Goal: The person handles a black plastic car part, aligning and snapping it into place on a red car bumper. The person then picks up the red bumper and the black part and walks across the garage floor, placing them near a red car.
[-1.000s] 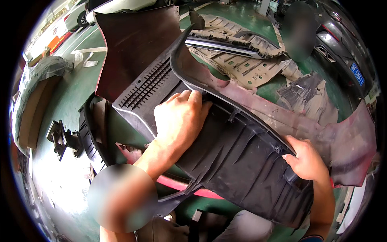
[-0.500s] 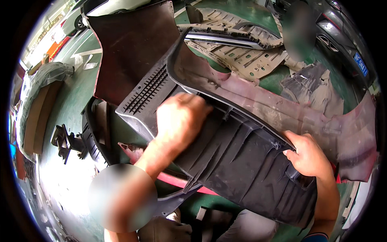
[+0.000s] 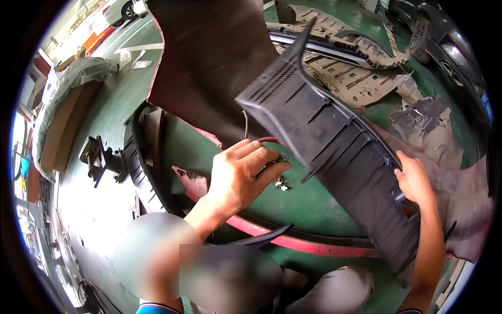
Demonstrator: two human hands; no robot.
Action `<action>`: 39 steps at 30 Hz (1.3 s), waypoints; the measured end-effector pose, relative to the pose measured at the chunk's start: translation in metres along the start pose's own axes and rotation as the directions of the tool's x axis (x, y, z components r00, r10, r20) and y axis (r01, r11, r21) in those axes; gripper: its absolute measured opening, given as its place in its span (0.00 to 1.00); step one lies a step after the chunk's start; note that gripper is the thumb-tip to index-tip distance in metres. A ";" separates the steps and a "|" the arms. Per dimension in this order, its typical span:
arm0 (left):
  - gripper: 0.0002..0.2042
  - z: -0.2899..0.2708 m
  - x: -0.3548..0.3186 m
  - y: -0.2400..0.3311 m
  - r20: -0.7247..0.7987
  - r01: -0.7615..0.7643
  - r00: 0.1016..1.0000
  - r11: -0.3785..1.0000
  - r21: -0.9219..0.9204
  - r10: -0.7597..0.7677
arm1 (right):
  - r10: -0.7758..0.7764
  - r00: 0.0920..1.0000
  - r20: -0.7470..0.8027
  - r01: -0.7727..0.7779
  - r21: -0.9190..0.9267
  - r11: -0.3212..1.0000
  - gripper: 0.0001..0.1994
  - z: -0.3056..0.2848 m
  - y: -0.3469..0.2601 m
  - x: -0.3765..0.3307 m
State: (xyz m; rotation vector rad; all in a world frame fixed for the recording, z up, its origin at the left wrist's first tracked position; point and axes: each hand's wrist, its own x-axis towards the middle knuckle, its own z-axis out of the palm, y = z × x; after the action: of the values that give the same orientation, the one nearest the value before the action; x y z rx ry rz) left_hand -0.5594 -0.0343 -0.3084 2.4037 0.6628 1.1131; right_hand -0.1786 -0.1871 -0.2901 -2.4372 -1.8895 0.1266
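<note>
A long black plastic trim panel point(image 3: 340, 141), ribbed and with a slotted grille at its far end, slants across the middle right. My right hand point(image 3: 415, 178) grips its right edge, thumb on the near side. Left of the panel and apart from it is my left hand point(image 3: 243, 175), its fingers bent toward the thumb. Something small and dark shows at those fingertips, too small to name. Just below them are small white and dark pieces point(image 3: 281, 183) over the green floor.
A dark red curved body panel point(image 3: 209, 57) stands beyond. Below my left hand lies a red bumper strip point(image 3: 303, 245). Dented beige metal panels point(image 3: 350, 78) and torn grey sheeting point(image 3: 426, 128) lie at the far right. A cardboard-backed wrapped part point(image 3: 70, 125) and black bracket point(image 3: 99, 159) are left.
My left hand has come off the trim panel and moved down, away from it. The panel has swung to the right and tilted more steeply, still in my right hand.
</note>
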 end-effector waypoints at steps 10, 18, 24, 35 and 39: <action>0.11 -0.029 -0.095 -0.028 -0.057 0.121 0.992 0.988 0.098 -0.116 | 0.222 0.975 -0.014 -0.222 -0.010 0.975 0.26 0.141 0.086 0.054; 0.07 -0.105 -0.231 -0.079 -0.334 0.617 0.776 0.755 0.224 -0.535 | -0.101 0.978 -0.181 0.148 0.268 0.952 0.27 0.102 -0.080 0.059; 0.06 -0.135 -0.270 -0.077 -0.447 0.706 0.697 0.647 0.288 -0.561 | -0.592 0.746 0.305 0.014 0.882 0.472 0.29 0.172 -0.336 0.042; 0.09 -0.175 -0.255 -0.056 -0.398 0.616 0.781 0.694 0.373 -0.480 | -0.506 0.752 0.423 -0.053 0.804 0.593 0.52 0.306 -0.571 0.008; 0.07 -0.191 -0.285 -0.052 -0.523 0.729 0.659 0.631 0.267 -0.540 | -0.430 0.803 0.413 -0.175 0.853 0.491 0.47 0.296 -0.585 -0.005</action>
State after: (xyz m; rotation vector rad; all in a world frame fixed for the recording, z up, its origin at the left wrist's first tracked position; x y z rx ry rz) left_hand -0.8845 -0.1244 -0.3908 1.9227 1.9642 1.1874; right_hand -0.7727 -0.0478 -0.5292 -1.5485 -1.4969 1.5812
